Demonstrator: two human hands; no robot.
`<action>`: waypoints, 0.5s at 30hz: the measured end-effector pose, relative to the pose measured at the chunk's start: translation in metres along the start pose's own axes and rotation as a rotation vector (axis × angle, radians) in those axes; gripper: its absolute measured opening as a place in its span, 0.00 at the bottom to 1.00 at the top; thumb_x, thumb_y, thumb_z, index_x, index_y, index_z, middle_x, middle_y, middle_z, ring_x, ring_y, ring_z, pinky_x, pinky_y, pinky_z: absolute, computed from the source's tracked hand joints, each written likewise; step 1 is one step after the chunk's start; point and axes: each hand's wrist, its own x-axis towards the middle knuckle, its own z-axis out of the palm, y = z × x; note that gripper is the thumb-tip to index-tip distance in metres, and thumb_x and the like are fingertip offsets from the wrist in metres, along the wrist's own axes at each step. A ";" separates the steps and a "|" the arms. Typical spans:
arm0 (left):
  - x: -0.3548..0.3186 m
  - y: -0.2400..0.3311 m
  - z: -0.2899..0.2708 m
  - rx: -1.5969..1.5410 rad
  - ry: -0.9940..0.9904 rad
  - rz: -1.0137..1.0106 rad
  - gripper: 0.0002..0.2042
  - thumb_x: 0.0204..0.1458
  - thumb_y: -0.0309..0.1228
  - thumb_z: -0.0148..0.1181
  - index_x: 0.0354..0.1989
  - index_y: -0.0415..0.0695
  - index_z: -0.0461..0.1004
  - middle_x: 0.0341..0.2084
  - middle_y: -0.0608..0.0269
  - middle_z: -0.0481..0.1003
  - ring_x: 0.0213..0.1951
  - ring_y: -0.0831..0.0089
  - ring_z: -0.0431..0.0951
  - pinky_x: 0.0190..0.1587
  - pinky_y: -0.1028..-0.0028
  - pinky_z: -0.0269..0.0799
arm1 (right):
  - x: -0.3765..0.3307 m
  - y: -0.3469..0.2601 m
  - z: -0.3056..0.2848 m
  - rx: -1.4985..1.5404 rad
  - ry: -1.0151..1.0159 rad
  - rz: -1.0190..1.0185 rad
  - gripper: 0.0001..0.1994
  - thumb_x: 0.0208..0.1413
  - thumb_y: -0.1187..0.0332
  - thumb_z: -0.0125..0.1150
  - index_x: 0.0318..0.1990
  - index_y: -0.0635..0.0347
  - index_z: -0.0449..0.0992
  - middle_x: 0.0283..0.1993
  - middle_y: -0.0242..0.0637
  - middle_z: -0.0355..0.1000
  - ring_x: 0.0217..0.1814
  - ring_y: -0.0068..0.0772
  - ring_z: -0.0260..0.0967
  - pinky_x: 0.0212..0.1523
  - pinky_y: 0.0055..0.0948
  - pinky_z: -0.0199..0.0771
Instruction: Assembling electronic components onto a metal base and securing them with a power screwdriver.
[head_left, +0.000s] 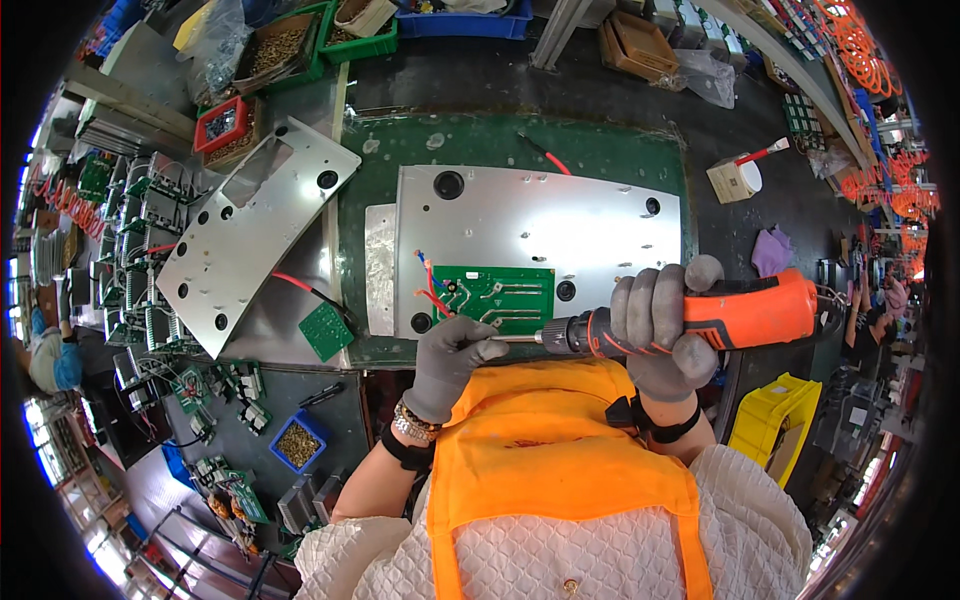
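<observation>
My right hand (662,320), in a grey glove, is wrapped round an orange and black cordless screwdriver (765,312) lying level and pointing left. Its long bit (518,339) reaches to my gloved left hand (446,365), whose thumb and fingers are pinched at the tip. Whether a screw sits there is hidden by the fingers. Just beyond, a green circuit board (525,290) lies on the near edge of a silver metal plate (540,215). Red and blue wires (432,285) rise at the board's left side, close to my left fingers.
Left of it, a second metal plate (250,235) lies slanted, with a small wired circuit board (325,332) beside it. A white pot with a brush (735,180) stands at right. Screw bins (222,125) line the back left; a blue screw tray (298,443) and yellow crate (745,430) are nearer.
</observation>
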 end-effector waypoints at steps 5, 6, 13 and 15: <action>0.004 0.001 -0.004 -0.037 -0.103 0.075 0.09 0.46 0.27 0.71 0.31 0.37 0.78 0.25 0.68 0.75 0.28 0.82 0.72 0.30 0.79 0.67 | 0.004 -0.003 -0.003 0.005 0.156 0.078 0.22 0.49 0.70 0.59 0.53 0.54 0.65 0.24 0.25 0.63 0.23 0.24 0.61 0.30 0.29 0.63; 0.004 0.002 -0.005 0.151 -0.118 0.176 0.08 0.47 0.27 0.71 0.31 0.38 0.78 0.25 0.68 0.75 0.29 0.82 0.72 0.32 0.79 0.68 | 0.005 -0.003 -0.004 0.003 0.265 0.117 0.21 0.50 0.69 0.58 0.54 0.54 0.65 0.24 0.25 0.61 0.24 0.24 0.59 0.31 0.29 0.63; 0.011 0.011 -0.003 0.053 -0.114 -0.093 0.11 0.51 0.31 0.68 0.39 0.39 0.76 0.27 0.69 0.74 0.31 0.83 0.71 0.38 0.80 0.67 | 0.021 0.011 -0.021 0.057 0.298 0.093 0.21 0.51 0.69 0.56 0.53 0.57 0.64 0.25 0.25 0.58 0.26 0.22 0.55 0.34 0.28 0.60; 0.011 0.011 0.001 -0.049 -0.103 -0.131 0.11 0.55 0.30 0.64 0.42 0.38 0.74 0.29 0.68 0.75 0.31 0.83 0.71 0.38 0.80 0.67 | 0.029 0.020 -0.026 -0.022 0.223 0.052 0.19 0.49 0.72 0.57 0.51 0.57 0.64 0.25 0.27 0.60 0.26 0.24 0.58 0.33 0.30 0.63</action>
